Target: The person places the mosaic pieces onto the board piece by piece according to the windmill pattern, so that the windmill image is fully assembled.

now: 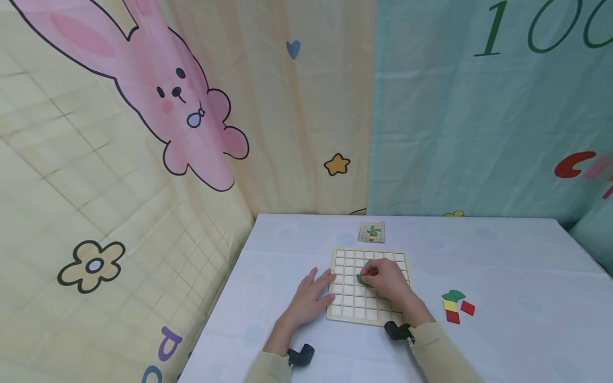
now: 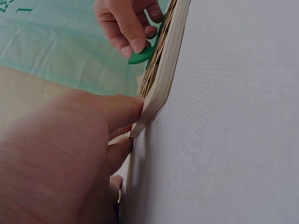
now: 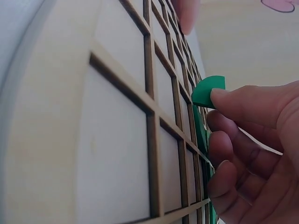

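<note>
A pale wooden grid board (image 1: 354, 320) lies on the table, its square cells divided by raised strips. My right hand (image 1: 385, 276) pinches a green leaf-shaped piece (image 3: 205, 92) between thumb and fingers, tilted up close over the cells. Beneath those fingers, other green pieces (image 3: 200, 133) sit in the grid, partly hidden by the hand. On the opposite side, my left hand (image 1: 308, 300) rests with fingers spread, its fingertips touching the board's left edge. The left wrist view shows that thumb against the board's side near a corner.
Behind the board lies a small card (image 1: 372, 232) printed with a grid and a green, yellow and red figure. Right of the board are loose green leaf pieces (image 1: 457, 294), a yellow square (image 1: 450, 306) and two red squares (image 1: 452, 317). Printed curtains stand behind the white table (image 1: 517, 255).
</note>
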The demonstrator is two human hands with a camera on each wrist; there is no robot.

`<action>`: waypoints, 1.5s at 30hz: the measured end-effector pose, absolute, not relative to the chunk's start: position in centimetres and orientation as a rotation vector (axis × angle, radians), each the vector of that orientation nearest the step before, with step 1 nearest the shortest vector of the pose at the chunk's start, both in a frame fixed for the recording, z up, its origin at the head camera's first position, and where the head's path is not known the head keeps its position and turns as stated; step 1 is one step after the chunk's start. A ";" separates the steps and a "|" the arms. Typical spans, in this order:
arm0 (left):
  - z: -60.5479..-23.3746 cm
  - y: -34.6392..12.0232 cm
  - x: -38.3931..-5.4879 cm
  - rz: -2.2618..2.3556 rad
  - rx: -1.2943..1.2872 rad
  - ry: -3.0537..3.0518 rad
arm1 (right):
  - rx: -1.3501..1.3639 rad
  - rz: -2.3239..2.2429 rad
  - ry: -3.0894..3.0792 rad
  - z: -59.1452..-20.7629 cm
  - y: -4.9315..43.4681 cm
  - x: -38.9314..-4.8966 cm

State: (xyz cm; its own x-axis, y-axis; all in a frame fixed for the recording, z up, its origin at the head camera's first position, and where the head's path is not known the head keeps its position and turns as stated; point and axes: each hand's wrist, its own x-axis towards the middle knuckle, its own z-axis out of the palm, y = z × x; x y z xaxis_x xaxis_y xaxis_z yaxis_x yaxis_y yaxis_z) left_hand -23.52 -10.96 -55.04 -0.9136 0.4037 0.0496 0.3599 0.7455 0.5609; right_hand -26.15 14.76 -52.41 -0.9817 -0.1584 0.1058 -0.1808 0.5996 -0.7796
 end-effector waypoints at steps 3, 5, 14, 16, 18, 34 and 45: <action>-55.0 -10.9 -23.5 0.904 0.626 2.860 | 0.298 1.287 -2.797 -52.4 14.5 -26.1; -55.0 -11.0 -23.5 0.906 0.629 2.859 | 0.297 1.235 -2.815 -52.5 14.4 -26.0; -54.9 -10.9 -23.4 0.908 0.630 2.859 | 0.283 1.059 -2.862 -52.4 13.8 -25.7; -54.9 -10.9 -23.4 0.908 0.631 2.861 | 0.285 1.033 -2.872 -52.2 13.8 -25.7; -54.9 -10.9 -23.4 0.906 0.633 2.862 | 0.282 1.015 -2.884 -52.1 13.7 -25.7; -55.2 -10.9 -23.4 0.892 0.632 2.871 | 0.219 0.959 -2.916 -52.0 13.7 -25.2; -55.0 -11.0 -23.5 0.890 0.647 2.874 | 0.247 0.979 -2.874 -50.5 15.1 -24.3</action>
